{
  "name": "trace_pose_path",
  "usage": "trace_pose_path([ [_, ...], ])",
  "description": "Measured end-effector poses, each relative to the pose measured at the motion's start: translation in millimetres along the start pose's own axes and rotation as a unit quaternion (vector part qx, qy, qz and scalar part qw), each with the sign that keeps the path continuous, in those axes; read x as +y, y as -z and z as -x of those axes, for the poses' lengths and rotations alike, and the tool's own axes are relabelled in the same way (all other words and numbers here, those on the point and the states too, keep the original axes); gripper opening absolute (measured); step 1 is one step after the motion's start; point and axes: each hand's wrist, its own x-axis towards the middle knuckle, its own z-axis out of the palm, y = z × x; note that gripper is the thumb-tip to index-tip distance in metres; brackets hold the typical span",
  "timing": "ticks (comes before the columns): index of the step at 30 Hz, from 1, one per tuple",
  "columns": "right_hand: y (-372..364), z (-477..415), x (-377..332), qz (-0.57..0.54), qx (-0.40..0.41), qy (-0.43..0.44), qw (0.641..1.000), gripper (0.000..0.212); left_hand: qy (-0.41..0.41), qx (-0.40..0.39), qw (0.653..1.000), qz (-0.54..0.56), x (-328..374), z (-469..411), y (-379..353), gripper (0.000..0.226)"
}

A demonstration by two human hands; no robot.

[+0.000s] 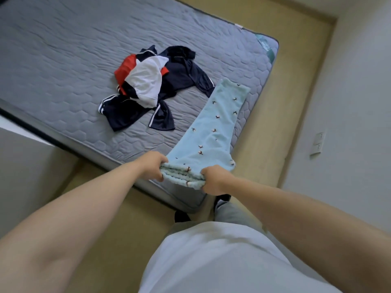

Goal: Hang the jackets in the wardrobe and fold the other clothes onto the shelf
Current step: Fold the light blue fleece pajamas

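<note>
Held at the near edge of the bed: a light blue fleece garment [213, 123] with a small dark print. Gripped at its near end, bunched into several layers, by the left hand [151, 166] at one corner and the right hand [213, 179] at the other. Fingers [157, 174] of the left hand curled and clamped on the bunched fabric; those of the right hand likewise closed round it. Stretched away from the hands along the right-hand side of the grey quilted mattress [63, 60], far end lying flat near the mattress corner, near end lifted.

Further in on the mattress: a loose pile of clothes.
- On top, a crumpled red, white and navy garment [143, 81].
- Beneath and beside it, a navy jacket [186, 77] with white stripes, one sleeve reaching up to the far end of the blue garment; touching or not, cannot tell.
- At the near side of the pile, more navy cloth with white stripes [120, 112]; one piece or two, cannot tell.

Under the mattress, a tan floor [275, 102]. On the wall to the right, a white socket plate [317, 142]. At the bottom of the view, a white shirt [211, 261] and black shoes [182, 215] beside the near mattress corner.
</note>
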Motion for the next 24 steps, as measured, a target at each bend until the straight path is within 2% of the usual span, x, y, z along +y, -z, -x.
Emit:
trace_pose_path([
  [6, -22, -1, -41, -0.027, -0.124, 0.021, 0.992, 0.031, 0.084, -0.176, 0.981, 0.014, -29, 31, -13, 0.037],
  [8, -25, -2, -44, -0.061, -0.153, 0.022, 0.986, 0.032, 0.092, -0.207, 0.973, 0.034, -30, 32, -8, 0.039],
  [12, -21, -7, -31, -0.054, -0.129, 0.015, 0.99, 0.042, 0.086, -0.158, 0.983, 0.038, -18, 22, 4, 0.032],
  [16, -5, -16, 4, -0.128, -0.111, -0.01, 0.986, 0.067, 0.065, -0.108, 0.992, 0.022, 9, -7, 18, 0.031],
  [17, 1, -19, 14, -0.144, -0.109, -0.013, 0.983, 0.068, 0.063, -0.104, 0.992, 0.023, 16, -17, 22, 0.03],
  [21, 30, -51, 61, -0.208, -0.103, -0.011, 0.973, 0.041, 0.063, -0.083, 0.994, 0.038, 41, -70, 49, 0.029],
  [24, 62, -85, 103, -0.291, -0.098, -0.021, 0.951, 0.033, 0.077, -0.033, 0.994, 0.067, 58, -120, 76, 0.026],
])
